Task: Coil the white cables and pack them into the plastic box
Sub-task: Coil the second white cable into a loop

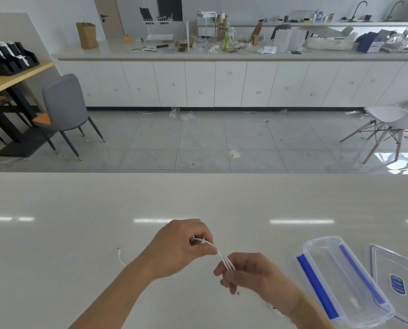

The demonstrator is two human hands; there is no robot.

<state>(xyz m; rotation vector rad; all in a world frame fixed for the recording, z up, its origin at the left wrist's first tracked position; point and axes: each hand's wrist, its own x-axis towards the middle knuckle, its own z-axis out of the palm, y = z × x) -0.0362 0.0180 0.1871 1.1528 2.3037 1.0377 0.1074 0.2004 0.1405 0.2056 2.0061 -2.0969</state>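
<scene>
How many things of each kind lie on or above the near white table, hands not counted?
White cables: 2, one held between the left hand and the right hand, one lying on the table
Clear plastic box: 1
Clear lid: 1
Total: 4

Near surface: pale glossy counter [79, 222], ceiling lights mirrored in it.
Floor: grey tiles [198, 143], scraps of paper and plastic wrap scattered about.
Left side: grey chair [66, 108] with dark legs, beside a wooden table [6, 79] carrying a black organiser [10, 59].
Right side: white chair [388, 122] on wooden legs.
Far wall: row of white cabinets [222, 86] under a cluttered worktop.
On that worktop: brown paper bag [87, 35], green bottle [227, 40], dish rack [158, 22], blue box [370, 45].
Far right: two black taps [359, 10].
</scene>
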